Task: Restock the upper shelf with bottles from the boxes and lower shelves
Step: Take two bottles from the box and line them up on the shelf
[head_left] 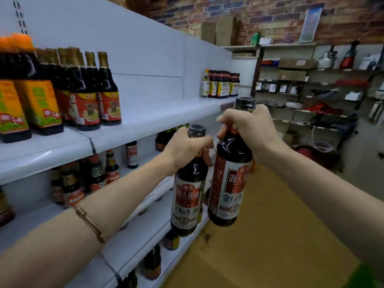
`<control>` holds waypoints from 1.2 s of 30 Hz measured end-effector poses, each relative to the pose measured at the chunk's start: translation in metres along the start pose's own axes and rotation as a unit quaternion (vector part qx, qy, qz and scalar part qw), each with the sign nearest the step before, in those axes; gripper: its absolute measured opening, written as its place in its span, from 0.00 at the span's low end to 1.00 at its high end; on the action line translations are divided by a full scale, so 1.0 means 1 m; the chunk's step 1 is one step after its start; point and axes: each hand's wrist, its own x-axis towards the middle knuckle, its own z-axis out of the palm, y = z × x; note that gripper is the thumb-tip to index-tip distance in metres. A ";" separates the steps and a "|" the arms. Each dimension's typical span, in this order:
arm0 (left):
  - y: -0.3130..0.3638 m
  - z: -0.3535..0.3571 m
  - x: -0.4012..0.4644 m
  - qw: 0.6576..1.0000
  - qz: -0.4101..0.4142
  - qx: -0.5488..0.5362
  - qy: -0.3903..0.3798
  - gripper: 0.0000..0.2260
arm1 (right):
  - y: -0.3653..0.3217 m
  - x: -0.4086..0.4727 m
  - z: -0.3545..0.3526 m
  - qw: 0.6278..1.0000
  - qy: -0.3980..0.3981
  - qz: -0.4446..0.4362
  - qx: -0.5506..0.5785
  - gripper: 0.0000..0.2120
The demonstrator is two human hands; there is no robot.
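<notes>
My left hand [187, 150] grips the neck of a dark soy sauce bottle [187, 198] with a white and red label. My right hand [247, 129] grips the neck of a second, matching bottle [228, 183] held slightly higher and to the right. Both bottles hang upright in the air in front of the white upper shelf [158, 119]. On that shelf, dark bottles with red labels [99, 100] and orange-labelled bottles [39, 100] stand at the left, and a small group of bottles [222, 84] stands at its far end. The shelf's middle stretch is bare.
Lower shelves [133, 235] hold several more sauce bottles [83, 179]. A brown cardboard surface [270, 246] lies below the hands at the right. A second rack with mixed goods [311, 90] stands at the back right against a brick wall.
</notes>
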 end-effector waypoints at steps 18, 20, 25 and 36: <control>-0.048 -0.086 0.280 0.992 0.021 0.034 0.120 0.09 | 0.111 0.309 0.050 0.989 -0.104 -0.017 0.106 0.13; -0.051 -0.095 0.308 0.989 0.020 0.048 0.138 0.09 | 0.121 0.344 0.055 0.983 -0.129 -0.028 0.125 0.12; -0.047 -0.121 0.367 0.976 0.011 0.091 0.199 0.10 | 0.127 0.426 0.071 0.962 -0.202 -0.056 0.173 0.12; -0.060 -0.186 0.390 0.933 -0.006 0.139 0.333 0.16 | 0.146 0.497 0.163 0.915 -0.304 -0.057 0.257 0.09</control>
